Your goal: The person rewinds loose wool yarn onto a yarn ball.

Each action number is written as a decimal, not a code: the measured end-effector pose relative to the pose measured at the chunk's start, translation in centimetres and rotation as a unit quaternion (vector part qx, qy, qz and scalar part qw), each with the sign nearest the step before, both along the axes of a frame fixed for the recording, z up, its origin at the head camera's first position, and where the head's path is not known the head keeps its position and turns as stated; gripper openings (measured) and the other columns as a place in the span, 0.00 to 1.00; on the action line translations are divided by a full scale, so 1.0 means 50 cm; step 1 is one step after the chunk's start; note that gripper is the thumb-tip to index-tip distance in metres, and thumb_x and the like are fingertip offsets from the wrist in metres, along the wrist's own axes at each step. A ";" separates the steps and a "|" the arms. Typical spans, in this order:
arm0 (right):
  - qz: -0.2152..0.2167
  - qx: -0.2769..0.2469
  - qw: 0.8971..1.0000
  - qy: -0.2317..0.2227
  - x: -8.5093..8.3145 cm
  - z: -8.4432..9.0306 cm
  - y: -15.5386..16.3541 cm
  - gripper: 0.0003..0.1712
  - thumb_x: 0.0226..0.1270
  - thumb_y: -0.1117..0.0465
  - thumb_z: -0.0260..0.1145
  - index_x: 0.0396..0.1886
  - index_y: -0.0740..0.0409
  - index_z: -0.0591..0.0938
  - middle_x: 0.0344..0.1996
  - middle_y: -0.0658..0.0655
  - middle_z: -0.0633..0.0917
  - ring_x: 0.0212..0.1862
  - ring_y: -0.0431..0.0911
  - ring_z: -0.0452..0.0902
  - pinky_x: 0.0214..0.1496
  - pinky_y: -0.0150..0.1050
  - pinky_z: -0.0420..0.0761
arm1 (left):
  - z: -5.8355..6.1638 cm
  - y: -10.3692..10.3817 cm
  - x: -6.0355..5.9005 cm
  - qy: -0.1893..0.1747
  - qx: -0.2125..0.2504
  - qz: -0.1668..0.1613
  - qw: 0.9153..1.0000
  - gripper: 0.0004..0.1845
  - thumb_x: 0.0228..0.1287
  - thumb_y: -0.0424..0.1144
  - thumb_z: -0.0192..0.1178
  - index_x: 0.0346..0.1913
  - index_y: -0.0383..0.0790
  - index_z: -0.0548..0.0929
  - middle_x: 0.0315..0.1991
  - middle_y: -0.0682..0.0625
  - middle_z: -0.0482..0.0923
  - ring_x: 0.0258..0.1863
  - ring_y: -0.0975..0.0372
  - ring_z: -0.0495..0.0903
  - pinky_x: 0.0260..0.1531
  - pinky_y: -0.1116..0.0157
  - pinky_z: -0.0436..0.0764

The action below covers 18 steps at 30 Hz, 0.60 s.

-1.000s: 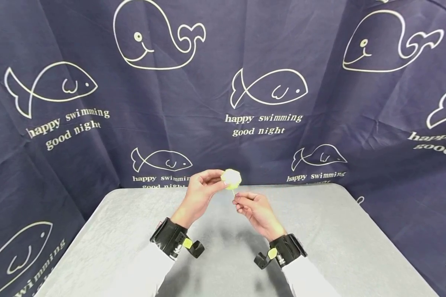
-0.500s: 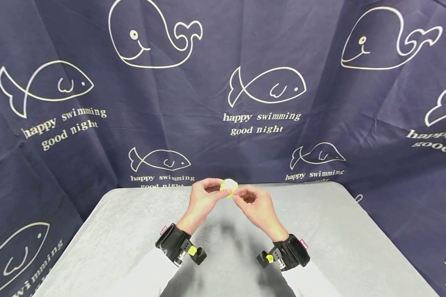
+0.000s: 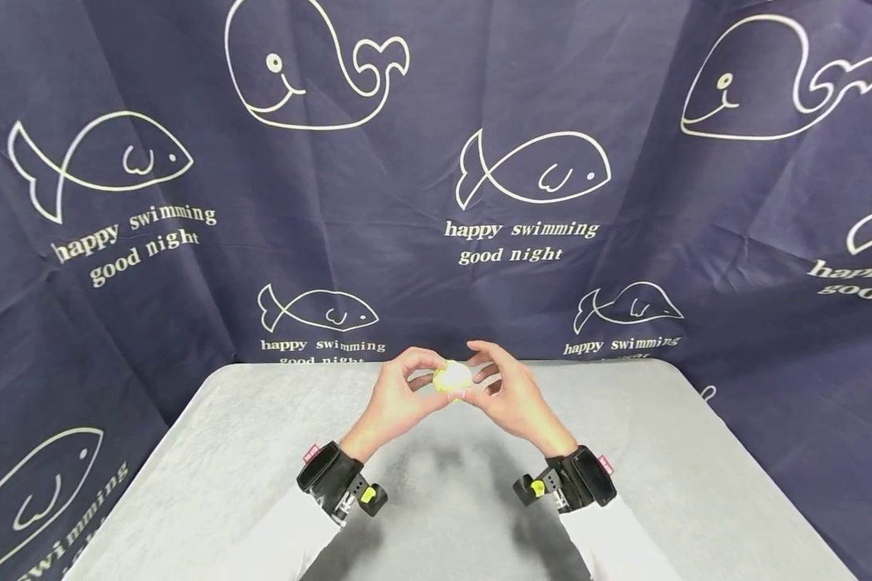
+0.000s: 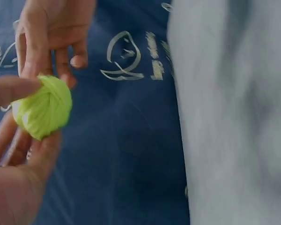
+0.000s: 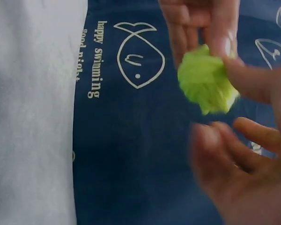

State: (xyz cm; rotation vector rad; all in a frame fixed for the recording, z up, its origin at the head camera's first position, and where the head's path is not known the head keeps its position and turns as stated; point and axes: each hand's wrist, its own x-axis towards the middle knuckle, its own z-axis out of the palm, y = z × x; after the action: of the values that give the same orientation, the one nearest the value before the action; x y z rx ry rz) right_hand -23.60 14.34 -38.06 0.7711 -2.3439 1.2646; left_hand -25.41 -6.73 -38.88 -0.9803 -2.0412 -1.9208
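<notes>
Both hands are up over the far edge of the desk (image 3: 262, 452), meeting at twelve o'clock from the person's chest. Between them sits one small ball (image 3: 453, 376) of yellow-green strip, wound round itself like yarn. The left hand (image 3: 400, 393) cradles it from nine o'clock, thumb and fingers curled round it. The right hand (image 3: 507, 387) comes in from three o'clock, its thumb pressing the ball's side and a fingertip on its top, the other fingers spread loose behind. The left wrist view shows the wraps lying snug and crossed, with no free tail that I can make out; the right wrist view shows a rougher, bunched edge at the ball's lower side.

Judging from that, the winding looks mostly done; what seems left is tucking or smoothing that loose edge.

Count: one ball, two hands, two black wrist bands, one grey desk, and a navy cloth (image 3: 625, 202) with whales and fish behind.
</notes>
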 end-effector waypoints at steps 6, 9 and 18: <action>0.085 0.056 0.994 -0.036 -0.021 -0.028 0.003 0.34 0.58 0.68 0.78 0.65 0.55 0.78 0.54 0.54 0.84 0.43 0.47 0.84 0.43 0.41 0.87 | -0.015 -0.015 -0.005 0.037 -0.062 -0.024 0.997 0.25 0.50 0.17 0.70 0.53 0.29 0.79 0.53 0.37 0.75 0.57 0.45 0.76 0.61 0.57 0.78; 0.064 0.109 0.992 0.016 -0.036 -0.053 -0.005 0.28 0.56 0.69 0.78 0.56 0.57 0.79 0.48 0.53 0.83 0.42 0.44 0.82 0.42 0.37 0.87 | -0.027 -0.021 -0.018 -0.020 -0.137 0.020 0.990 0.22 0.60 0.27 0.69 0.57 0.29 0.78 0.53 0.36 0.77 0.54 0.45 0.79 0.56 0.56 0.82; 0.018 0.147 0.985 -0.086 -0.093 -0.111 -0.026 0.22 0.52 0.74 0.77 0.46 0.64 0.80 0.43 0.57 0.83 0.42 0.49 0.84 0.42 0.32 0.85 | -0.068 -0.005 -0.080 -0.019 -0.312 0.068 0.948 0.10 0.56 0.27 0.71 0.40 0.30 0.83 0.34 0.45 0.85 0.35 0.57 0.85 0.37 0.65 0.84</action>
State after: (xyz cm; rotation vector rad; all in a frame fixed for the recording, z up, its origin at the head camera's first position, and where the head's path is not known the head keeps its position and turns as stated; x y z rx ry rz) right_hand -28.25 13.07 -43.62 0.8265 -2.7090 1.0479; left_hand -29.41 -7.00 -42.26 -0.8738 -2.7288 -1.2415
